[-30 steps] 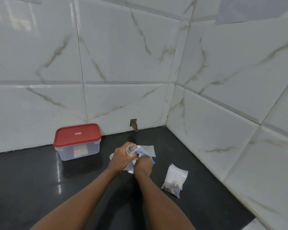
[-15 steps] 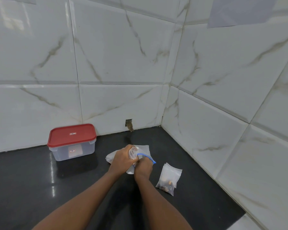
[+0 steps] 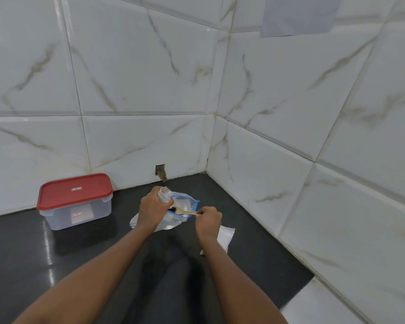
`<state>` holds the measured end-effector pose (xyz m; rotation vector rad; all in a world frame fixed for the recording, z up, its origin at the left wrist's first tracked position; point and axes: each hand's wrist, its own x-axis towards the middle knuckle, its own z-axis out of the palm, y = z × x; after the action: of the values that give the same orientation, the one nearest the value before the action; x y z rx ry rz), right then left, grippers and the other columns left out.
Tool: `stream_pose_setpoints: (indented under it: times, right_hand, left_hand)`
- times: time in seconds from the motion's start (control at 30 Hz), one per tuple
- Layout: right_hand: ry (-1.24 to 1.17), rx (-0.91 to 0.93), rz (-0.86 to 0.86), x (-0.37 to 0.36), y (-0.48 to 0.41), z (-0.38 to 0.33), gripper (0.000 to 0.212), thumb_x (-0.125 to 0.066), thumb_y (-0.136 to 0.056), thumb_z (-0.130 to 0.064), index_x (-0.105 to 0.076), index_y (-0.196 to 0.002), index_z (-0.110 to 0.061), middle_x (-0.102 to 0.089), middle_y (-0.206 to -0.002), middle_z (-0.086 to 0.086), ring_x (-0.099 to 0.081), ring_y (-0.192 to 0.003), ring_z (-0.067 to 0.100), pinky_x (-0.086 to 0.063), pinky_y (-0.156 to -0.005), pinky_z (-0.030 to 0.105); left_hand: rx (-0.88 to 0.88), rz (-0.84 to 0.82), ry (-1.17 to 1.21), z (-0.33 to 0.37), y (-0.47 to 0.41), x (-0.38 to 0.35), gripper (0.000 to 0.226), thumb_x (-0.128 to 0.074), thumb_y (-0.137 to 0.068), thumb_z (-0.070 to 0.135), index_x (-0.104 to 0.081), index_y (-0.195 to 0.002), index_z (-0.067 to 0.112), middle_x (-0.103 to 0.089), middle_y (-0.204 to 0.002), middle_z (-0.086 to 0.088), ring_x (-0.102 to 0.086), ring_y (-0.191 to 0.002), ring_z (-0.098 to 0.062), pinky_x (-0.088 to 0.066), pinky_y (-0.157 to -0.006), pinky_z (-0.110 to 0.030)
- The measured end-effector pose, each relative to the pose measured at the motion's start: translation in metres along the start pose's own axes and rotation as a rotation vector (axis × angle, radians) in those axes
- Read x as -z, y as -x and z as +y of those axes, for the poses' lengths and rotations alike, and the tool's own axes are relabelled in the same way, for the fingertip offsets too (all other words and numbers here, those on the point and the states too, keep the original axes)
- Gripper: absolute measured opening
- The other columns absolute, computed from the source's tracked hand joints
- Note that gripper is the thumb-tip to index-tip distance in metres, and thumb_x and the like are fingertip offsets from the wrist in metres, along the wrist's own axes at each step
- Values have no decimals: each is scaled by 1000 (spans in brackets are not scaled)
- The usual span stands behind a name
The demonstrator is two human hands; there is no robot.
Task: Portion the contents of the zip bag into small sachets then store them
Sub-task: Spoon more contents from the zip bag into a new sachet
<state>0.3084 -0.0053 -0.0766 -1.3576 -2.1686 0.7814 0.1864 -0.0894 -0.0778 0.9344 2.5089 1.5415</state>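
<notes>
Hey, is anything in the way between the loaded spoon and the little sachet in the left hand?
Nothing visible. The spoon, held by the right hand, has its bowl just below the sachet that the left hand grips, over the open zip bag.

The counter (image 3: 33, 265) fills the lower half of the frame and runs back into a corner right of centre, where the back wall (image 3: 138, 78) and right wall (image 3: 313, 136) meet. The lidded container (image 3: 76, 202) stands at centre left, close before the back wall. To its right, mid-frame, the zip bag (image 3: 185, 204) lies on the counter, with a small hole (image 3: 160, 171) in the wall behind it. The left hand (image 3: 153, 208) grips a small sachet (image 3: 163, 195) over the bag's left side. The right hand (image 3: 208, 220), at the bag's right, holds a spoon (image 3: 185, 212) lying across the bag's mouth. A pack of sachets (image 3: 226, 237) lies lower right of the bag, partly under the right forearm. A sheet (image 3: 297, 15) hangs on the right wall at upper right.
</notes>
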Motion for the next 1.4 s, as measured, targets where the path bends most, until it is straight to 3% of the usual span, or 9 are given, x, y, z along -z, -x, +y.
stream_pose_setpoints:
  times: [0.3, 0.43, 1.07, 1.2, 1.3, 1.4]
  right_hand:
    - [-205, -5, 85, 34, -11, 22, 21, -56, -83, 1, -76, -88, -5, -71, -79, 11, -65, -80, 25, -50, -69, 27]
    - [-248, 11, 118, 51, -11, 27, 21, -54, -83, 3, -74, -85, -3, -65, -71, 6, -56, -64, 16, -40, -53, 14]
    - [-365, 122, 118, 88, -6, -5, 20, -55, -82, 6, -73, -79, 0, -57, -57, 1, -46, -50, 3, -33, -48, 7]
    - [-256, 255, 104, 84, -1, -18, 20, -55, -85, 3, -74, -89, 0, -64, -70, 8, -48, -54, 3, -32, -52, 6]
    - [-104, 437, 95, 78, 3, -25, 22, -53, -88, 2, -73, -97, -1, -71, -85, 14, -56, -66, 15, -35, -58, 6]
    - [4, 636, 110, 72, 6, -29, 19, -56, -86, 5, -73, -93, 0, -71, -84, 15, -60, -70, 21, -51, -68, 21]
  left_hand:
    - [43, -22, 29, -1, -1, 2, 41, -66, -83, 23, -51, -119, 12, -62, -114, -11, -59, -99, -26, -52, -88, -42]
    - [44, -25, 43, 0, 0, 3, 42, -67, -82, 22, -51, -120, 12, -61, -114, -10, -58, -100, -25, -51, -88, -40]
    - [24, -52, 45, -5, 7, -8, 48, -71, -80, 23, -48, -122, 15, -59, -120, -8, -56, -105, -23, -48, -89, -34]
    - [12, -88, 21, -5, 9, -12, 54, -72, -80, 26, -45, -126, 15, -56, -125, -7, -55, -110, -22, -46, -95, -35]
    - [-2, -78, 35, -4, 10, -13, 60, -75, -76, 23, -44, -128, 17, -55, -127, -5, -54, -111, -21, -45, -96, -35]
    - [-16, -67, 49, -4, 11, -14, 60, -75, -76, 19, -45, -127, 16, -56, -124, -5, -54, -109, -20, -44, -95, -33]
